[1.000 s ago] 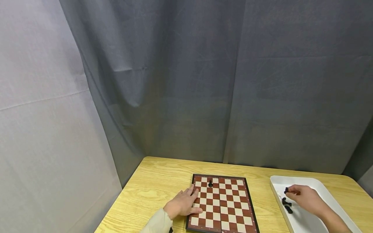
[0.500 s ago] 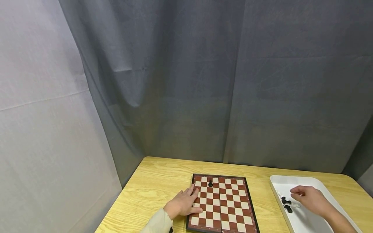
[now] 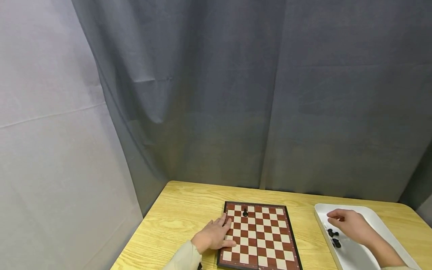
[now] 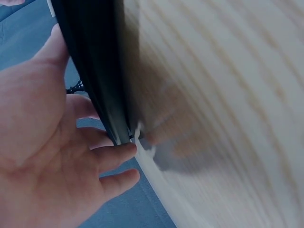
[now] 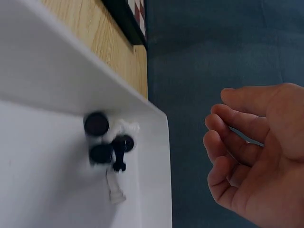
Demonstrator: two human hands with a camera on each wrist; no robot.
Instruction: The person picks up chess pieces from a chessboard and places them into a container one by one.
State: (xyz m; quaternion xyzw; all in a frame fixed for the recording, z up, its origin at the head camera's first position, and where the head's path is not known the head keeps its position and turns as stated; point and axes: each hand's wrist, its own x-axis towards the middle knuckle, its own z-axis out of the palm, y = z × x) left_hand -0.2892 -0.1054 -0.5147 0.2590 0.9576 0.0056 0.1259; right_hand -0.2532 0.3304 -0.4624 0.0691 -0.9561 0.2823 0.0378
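Note:
My left hand (image 3: 213, 235) lies with spread fingers on the left edge of a red-and-white chessboard (image 3: 269, 227); the left wrist view shows its fingers along the black side of the board (image 4: 97, 61). One black chess piece (image 3: 245, 213) stands near the board's far edge. Over the white tray (image 5: 159, 156) hovers my right hand (image 3: 352, 226), fingers loosely bent and nothing between thumb and fingertips. Below it, several black chess pieces (image 5: 119, 154) lie in a heap beside the tray wall, with a white chess piece (image 5: 114, 187) next to them.
The wooden table (image 3: 179, 210) carries the board in the middle and the tray on the right. A strip of tabletop separates the two. Grey curtain (image 3: 216, 112) hangs behind the table, and a pale cloth (image 3: 60, 150) hangs at the left.
A black chess piece at my right fingertips one second ago is out of them by half a second ago. That hand has since shifted slightly left over the tray. My left hand stays on the board.

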